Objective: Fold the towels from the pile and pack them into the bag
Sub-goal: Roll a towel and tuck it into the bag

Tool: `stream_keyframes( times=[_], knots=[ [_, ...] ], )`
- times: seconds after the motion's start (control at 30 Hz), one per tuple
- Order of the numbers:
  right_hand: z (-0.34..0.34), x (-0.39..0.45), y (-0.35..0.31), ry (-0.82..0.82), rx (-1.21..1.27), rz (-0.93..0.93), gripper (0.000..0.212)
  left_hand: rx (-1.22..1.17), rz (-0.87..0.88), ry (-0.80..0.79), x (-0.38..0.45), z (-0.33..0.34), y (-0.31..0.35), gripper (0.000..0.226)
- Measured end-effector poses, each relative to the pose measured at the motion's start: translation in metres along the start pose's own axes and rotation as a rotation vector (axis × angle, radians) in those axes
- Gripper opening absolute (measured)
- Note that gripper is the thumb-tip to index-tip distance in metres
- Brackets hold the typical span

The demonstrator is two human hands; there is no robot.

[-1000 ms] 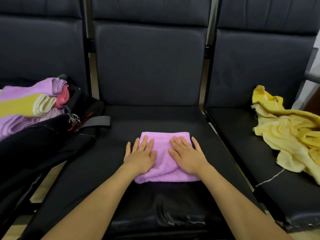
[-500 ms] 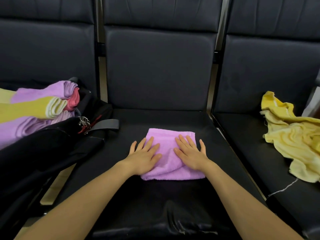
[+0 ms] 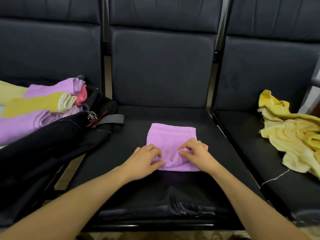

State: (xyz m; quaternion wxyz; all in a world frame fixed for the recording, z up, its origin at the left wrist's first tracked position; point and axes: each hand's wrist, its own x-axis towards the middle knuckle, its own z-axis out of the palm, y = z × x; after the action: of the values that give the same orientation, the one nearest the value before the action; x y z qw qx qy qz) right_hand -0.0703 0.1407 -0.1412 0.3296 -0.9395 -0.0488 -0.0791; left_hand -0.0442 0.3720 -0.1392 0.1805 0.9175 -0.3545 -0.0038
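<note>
Both my arms reach forward; my left hand (image 3: 145, 159) and right hand (image 3: 196, 153) curl their fingers, pinching the folded purple towel's (image 3: 170, 135) near edge.

We see a folded towel (image 3: 170, 135) on the middle seat (image 3: 173, 187), the bag (image 3: 52, 144) to its left, loose towels (image 3: 292, 135) to its right.

A folded lilac terry towel (image 3: 170, 139) lies flat on the middle black seat, its near edge bunched into a ridge where I pinch it. To my left, a black fabric bag (image 3: 52, 135) lies open, holding folded lilac, yellow and pink towels (image 3: 43, 103). On the right seat, crumpled pale yellow towels (image 3: 290, 132) lie in a loose pile.
</note>
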Motion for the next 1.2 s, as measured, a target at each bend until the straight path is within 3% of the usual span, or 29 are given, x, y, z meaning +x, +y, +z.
stream_keyframes(
  times=[0.13,0.2,0.27,0.37,0.5,0.6,0.7,0.83,0.97,1.1,1.2],
  knots=[
    [-0.02,-0.013,-0.002,0.081,0.231,-0.082,0.021,-0.041,0.028,0.012,0.001,0.008,0.007,0.026],
    [-0.03,-0.02,-0.004,0.074,0.298,-0.079,0.017,-0.049,0.047,0.012,0.001,0.009,0.007,0.035],
    [-0.035,-0.025,-0.001,0.049,0.192,-0.093,0.016,-0.022,0.088,0.012,0.0,0.008,0.005,0.054],
    [-0.032,-0.035,0.011,-0.115,-0.19,-0.093,0.021,0.032,0.155,-0.036,-0.002,0.011,0.003,0.064],
    [-0.03,-0.045,0.011,-0.153,-0.297,-0.134,0.008,0.029,0.144,-0.07,-0.002,0.011,0.0,0.037],
    [-0.027,-0.045,0.006,-0.116,-0.355,-0.207,0.034,-0.011,0.099,-0.079,-0.001,0.01,0.0,0.037],
    [-0.021,-0.043,0.002,-0.136,-0.433,-0.27,0.051,-0.054,0.07,-0.069,0.0,0.012,-0.002,0.064],
    [-0.014,-0.039,0.001,-0.105,-0.562,-0.295,0.027,0.145,0.111,0.0,0.002,0.015,-0.002,0.075],
    [-0.007,-0.036,-0.003,-0.089,-0.566,-0.232,0.018,0.229,0.145,0.063,0.005,0.018,-0.004,0.078],
    [-0.011,-0.03,-0.002,-0.049,-0.358,-0.123,0.008,0.276,0.059,0.006,0.004,0.013,-0.007,0.09],
    [-0.019,-0.025,-0.008,-0.028,-0.159,-0.009,0.007,0.154,-0.016,-0.01,0.005,0.009,-0.009,0.067]
  ],
)
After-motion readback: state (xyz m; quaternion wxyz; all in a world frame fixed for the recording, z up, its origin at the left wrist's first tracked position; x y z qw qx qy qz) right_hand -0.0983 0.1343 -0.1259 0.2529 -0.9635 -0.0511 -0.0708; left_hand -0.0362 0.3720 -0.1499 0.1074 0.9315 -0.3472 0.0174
